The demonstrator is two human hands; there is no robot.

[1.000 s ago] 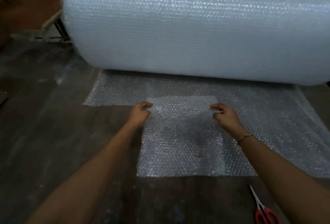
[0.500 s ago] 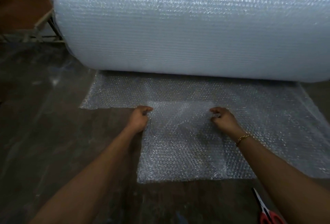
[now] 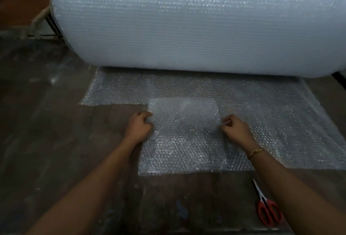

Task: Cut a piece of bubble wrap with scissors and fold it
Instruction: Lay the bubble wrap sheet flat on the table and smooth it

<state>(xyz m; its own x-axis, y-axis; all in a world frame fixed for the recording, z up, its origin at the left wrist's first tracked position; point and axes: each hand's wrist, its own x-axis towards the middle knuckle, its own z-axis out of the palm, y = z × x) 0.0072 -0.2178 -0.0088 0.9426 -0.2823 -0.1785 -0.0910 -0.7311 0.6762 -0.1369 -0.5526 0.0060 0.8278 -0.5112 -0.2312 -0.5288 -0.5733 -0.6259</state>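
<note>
Both hands had slid back toward the person along the side edges of the rectangular cut piece of clear bubble wrap (image 3: pixel 183 141) since half a second before, so its far, doubled-over part now reached beyond the knuckles. At this moment the left hand (image 3: pixel 139 127) was curled at the piece's left edge, thumb and fingers pinching the plastic. The right hand (image 3: pixel 235 129) nipped the right edge in the same way, and a gold chain bracelet (image 3: pixel 255 152) sat on that wrist. The piece lay flat on the dark, worn bench (image 3: pixel 56 141), its near edge toward the person and its far part looking whiter and thicker where the layers overlapped. Its right side lay over the loose unrolled sheet of bubble wrap (image 3: pixel 271 103), which ran back under the huge white roll of bubble wrap (image 3: pixel 187 29) across the far side of the bench. Red-handled scissors with pale blades (image 3: pixel 265 208) lay near the front right, blades pointing away from the person, just beside the right forearm and apart from the piece
</note>
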